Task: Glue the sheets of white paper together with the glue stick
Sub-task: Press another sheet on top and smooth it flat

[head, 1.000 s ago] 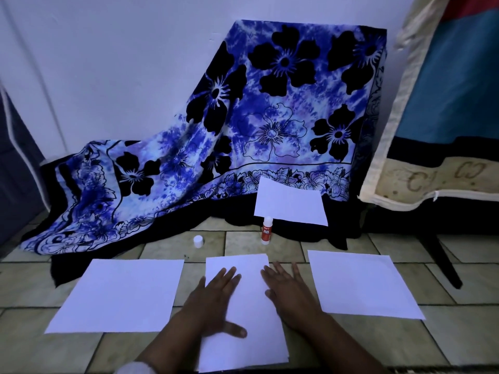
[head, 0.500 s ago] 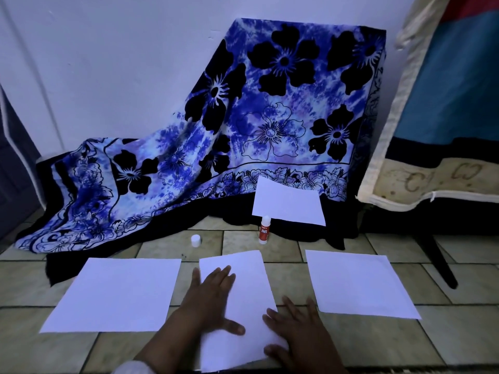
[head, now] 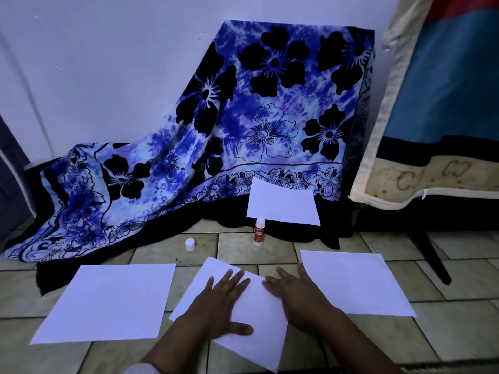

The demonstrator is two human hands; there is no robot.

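Observation:
The middle white sheet (head: 259, 327) lies skewed on the tiled floor, its far corner turned left. My left hand (head: 218, 306) rests flat on it with fingers spread. My right hand (head: 299, 295) lies flat across its right edge, fingers apart. Another white sheet (head: 108, 300) lies to the left and one (head: 353, 282) to the right. A fourth sheet (head: 282, 202) leans on the dark cloth behind. The uncapped glue stick (head: 259, 232) stands upright just in front of that sheet. Its white cap (head: 190, 244) stands on the floor further left.
A blue floral cloth (head: 243, 125) drapes over something against the white wall. A mattress edge (head: 432, 179) rises at the right, with a dark stand leg (head: 432, 260) reaching onto the floor beside the right sheet.
The middle sheet has rotated so it now lies skewed. My right hand came back up from the sheet's near corner to its right edge. My left hand stayed pressed on it.

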